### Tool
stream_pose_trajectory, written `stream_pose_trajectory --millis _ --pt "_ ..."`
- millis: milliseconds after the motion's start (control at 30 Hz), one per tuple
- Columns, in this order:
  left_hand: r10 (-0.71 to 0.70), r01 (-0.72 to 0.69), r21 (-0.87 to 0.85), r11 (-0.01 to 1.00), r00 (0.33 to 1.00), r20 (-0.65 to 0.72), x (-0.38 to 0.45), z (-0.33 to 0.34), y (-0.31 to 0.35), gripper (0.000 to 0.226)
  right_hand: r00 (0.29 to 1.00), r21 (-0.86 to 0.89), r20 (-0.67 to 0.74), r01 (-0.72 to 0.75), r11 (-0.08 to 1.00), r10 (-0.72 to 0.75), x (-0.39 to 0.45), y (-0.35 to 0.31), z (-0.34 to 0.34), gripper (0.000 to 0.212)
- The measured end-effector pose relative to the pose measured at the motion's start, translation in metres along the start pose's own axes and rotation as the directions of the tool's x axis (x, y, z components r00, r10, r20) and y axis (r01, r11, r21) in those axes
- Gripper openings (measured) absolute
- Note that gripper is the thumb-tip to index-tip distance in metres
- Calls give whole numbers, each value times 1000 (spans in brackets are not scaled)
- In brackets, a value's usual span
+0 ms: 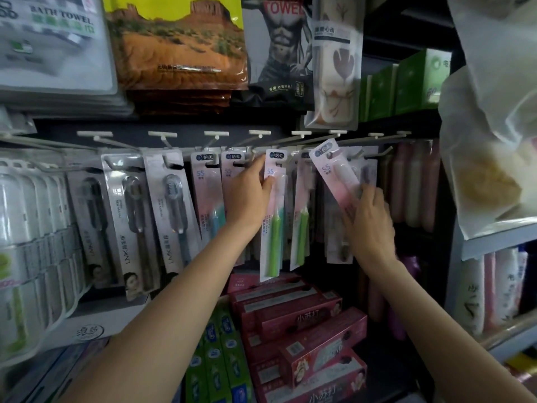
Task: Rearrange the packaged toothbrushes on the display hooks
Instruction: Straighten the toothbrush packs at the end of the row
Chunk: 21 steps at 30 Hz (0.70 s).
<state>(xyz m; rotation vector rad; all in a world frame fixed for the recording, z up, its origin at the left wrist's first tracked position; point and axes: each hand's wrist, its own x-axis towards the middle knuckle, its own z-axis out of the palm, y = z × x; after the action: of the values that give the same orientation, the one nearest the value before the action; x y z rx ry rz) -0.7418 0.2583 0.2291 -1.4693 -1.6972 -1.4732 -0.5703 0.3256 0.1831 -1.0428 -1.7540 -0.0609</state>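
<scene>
midway, it seems: left hand (250,190) pinches the green toothbrush's pink card pack (271,216), right hand (370,219) grips a tilted pink card pack (334,170) off the white wire hooks (302,139).

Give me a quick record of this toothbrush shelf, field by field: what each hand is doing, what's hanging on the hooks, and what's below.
left hand: grips the upper part of a green toothbrush pack, which hangs upright
right hand: holds a pink toothbrush pack, tilted with its top leaning left
display hooks: white, in a row, carrying more toothbrush packs
far left packs: grey, clear-capped brushes
below: red toothpaste boxes and green ones
above: packaged bath towels
</scene>
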Motion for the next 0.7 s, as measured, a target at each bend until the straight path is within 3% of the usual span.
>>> stream_pose_trajectory --millis 167,300,533,700 --pt "-7 7 -38 999 1000 -6 -1 4 2 50 999 -143 54 16 990 -8 4 -1 -5 47" --pt "-35 35 -78 996 999 8 -3 1 6 49 981 43 183 60 997 -67 0 -10 2 41" --pt "-92 93 0 996 982 164 -29 -3 0 58 995 253 79 33 967 -55 -30 -1 14 47" --pt "-111 118 -68 991 988 104 -73 -21 -22 42 932 348 193 228 910 -307 -54 -9 24 65"
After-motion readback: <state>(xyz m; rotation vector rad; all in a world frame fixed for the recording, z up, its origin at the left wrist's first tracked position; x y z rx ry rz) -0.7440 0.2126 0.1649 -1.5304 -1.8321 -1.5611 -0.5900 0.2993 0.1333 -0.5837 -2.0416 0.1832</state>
